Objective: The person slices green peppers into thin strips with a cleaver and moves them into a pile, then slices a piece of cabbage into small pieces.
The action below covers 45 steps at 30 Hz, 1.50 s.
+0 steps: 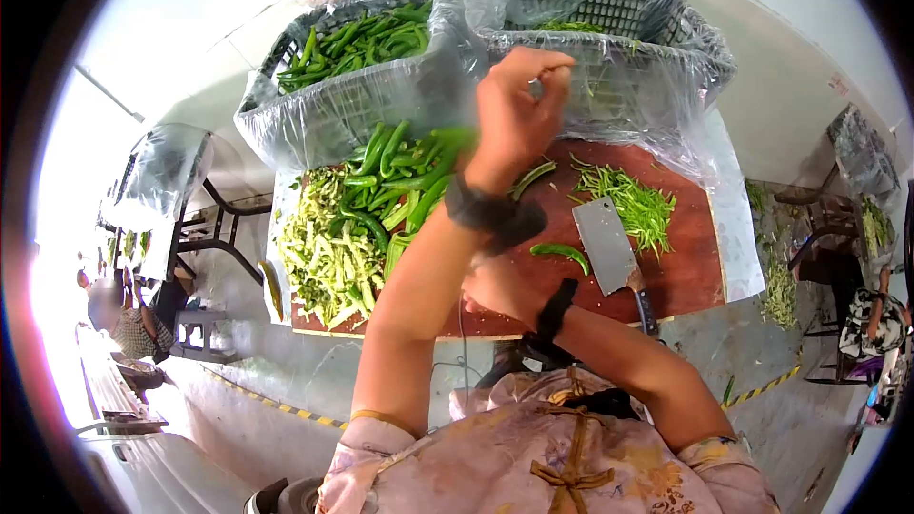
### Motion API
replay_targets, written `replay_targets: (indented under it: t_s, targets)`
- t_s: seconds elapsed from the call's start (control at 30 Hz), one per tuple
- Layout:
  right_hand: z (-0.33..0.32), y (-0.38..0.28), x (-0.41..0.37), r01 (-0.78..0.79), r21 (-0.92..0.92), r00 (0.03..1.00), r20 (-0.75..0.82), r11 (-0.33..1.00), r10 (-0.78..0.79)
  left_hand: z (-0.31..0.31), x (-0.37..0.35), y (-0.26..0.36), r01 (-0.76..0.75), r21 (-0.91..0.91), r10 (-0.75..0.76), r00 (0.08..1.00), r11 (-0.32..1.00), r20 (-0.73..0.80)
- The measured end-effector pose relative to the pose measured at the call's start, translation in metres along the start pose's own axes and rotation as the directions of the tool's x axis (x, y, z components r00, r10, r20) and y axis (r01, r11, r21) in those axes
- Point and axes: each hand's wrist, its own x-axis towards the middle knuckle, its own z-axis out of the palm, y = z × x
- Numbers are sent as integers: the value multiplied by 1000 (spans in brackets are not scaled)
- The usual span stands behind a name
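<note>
My left hand (524,105) is raised over the board in front of the lined crates, its fingers curled together; whatever they hold, if anything, cannot be made out. Below it, my right hand (497,284) is blurred near the board's front edge, partly behind my left forearm, its fingers hidden. Whole green peppers (388,149) are heaped left of my left wrist, beside a pile of pale chopped pieces (328,252). A cleaver (604,240) lies flat at the right, between a single green pepper (560,251) and a pile of thin green shreds (640,207).
The red-brown board (700,266) carries the vegetables. Behind it stand a plastic-lined crate of green peppers (328,105) and another lined crate (657,76) with some green pieces. People sit at both far sides, near black-legged tables. Scraps lie on the floor at right.
</note>
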Motion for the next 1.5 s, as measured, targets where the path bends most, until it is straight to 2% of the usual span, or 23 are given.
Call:
replay_targets:
  t_s: [0.07, 0.13, 0.17, 0.2, 0.27, 0.33, 0.4, 0.43, 0.47, 0.53, 0.6, 0.7, 0.8, 0.87, 0.93, 1.0, 1.13, 1.2, 1.3, 1.4, 1.43, 1.47, 1.5]
  targets:
    - [33, 61, 39, 210, 155, 947, 214, 965, -240, -10, -9, 21, 25, -52, -16, 986, 998, 168]
    - [45, 11, -6, -102, 199, 819, 573, 975, -31, -19, -36, 39, 64, -47, -50, 967, 997, 250]
    - [30, -17, -26, -178, -9, 669, 733, 984, 127, -20, -55, 42, 206, -151, -140, 923, 967, 359]
    - [23, 0, -33, -190, -5, 661, 739, 982, 132, -23, -74, 44, 351, -237, -209, 856, 906, 472]
    - [0, 60, -32, 166, -229, 652, 755, 959, 67, -31, -109, 40, 446, -224, -283, 808, 866, 516]
    - [-37, 105, -41, 494, -414, 630, 776, 764, 14, -36, -138, 27, 533, -215, -342, 753, 819, 562]
    - [-106, 69, -82, 262, -527, 786, 603, 809, 138, -43, -166, 13, 462, 3, -416, 795, 887, 441]
    - [-133, 56, -99, -118, -446, 820, 460, 887, 340, -42, -181, 6, 466, 2, -418, 792, 885, 445]
    - [-158, 69, -114, -224, -289, 899, 306, 931, 312, -41, -195, -1, 457, 71, -439, 786, 887, 436]
    - [-199, 88, -150, -193, 42, 975, -105, 980, 196, -35, -219, -14, 448, 142, -462, 776, 883, 429]
    - [-220, 124, -177, -157, 69, 852, -496, 985, 170, -19, -238, -22, 413, 178, -447, 764, 893, 465]
    - [-224, 177, -203, -207, 27, 742, -647, 978, 175, 7, -242, -25, 404, 131, -411, 758, 905, 507]
    - [-201, 178, -208, -81, 24, 758, -648, 996, 77, 28, -221, -47, 552, 116, -506, 634, 826, 585]
    - [-197, 179, -202, 51, 16, 808, -589, 999, -32, 47, -205, -94, 761, -148, -560, 580, 631, 592]
    - [-192, 138, -196, -70, 25, 877, -474, 997, 73, 25, -125, -57, 540, -111, -420, 753, 834, 506]
    - [-193, 116, -198, -85, -11, 901, -427, 996, 72, -11, -65, -28, 178, 117, -212, 831, 977, 515]
    - [-210, 112, -211, -156, -52, 931, -341, 986, 130, -104, -23, 12, 209, 289, -342, 752, 934, 563]
    - [-220, 118, -224, -156, -195, 941, -326, 968, 86, -161, -34, 23, 1, 397, -278, 714, 918, 643]
    - [-234, 111, -238, -274, -215, 933, -294, 937, 205, -228, -89, 51, 175, 645, -557, 695, 744, 454]
    - [-237, 93, -237, -395, -162, 888, -318, 904, 331, -273, -168, 85, 498, 651, -808, 480, 572, 343]
    - [-240, 93, -236, -400, -163, 890, -303, 902, 340, -282, -198, 99, 470, 654, -796, 465, 593, 387]
    - [-244, 93, -234, -403, -191, 897, -276, 895, 345, -289, -236, 109, 495, 682, -843, 322, 539, 432]
    - [-247, 94, -232, -404, -193, 900, -256, 894, 352, -285, -259, 123, 659, 584, -856, 187, 473, 483]
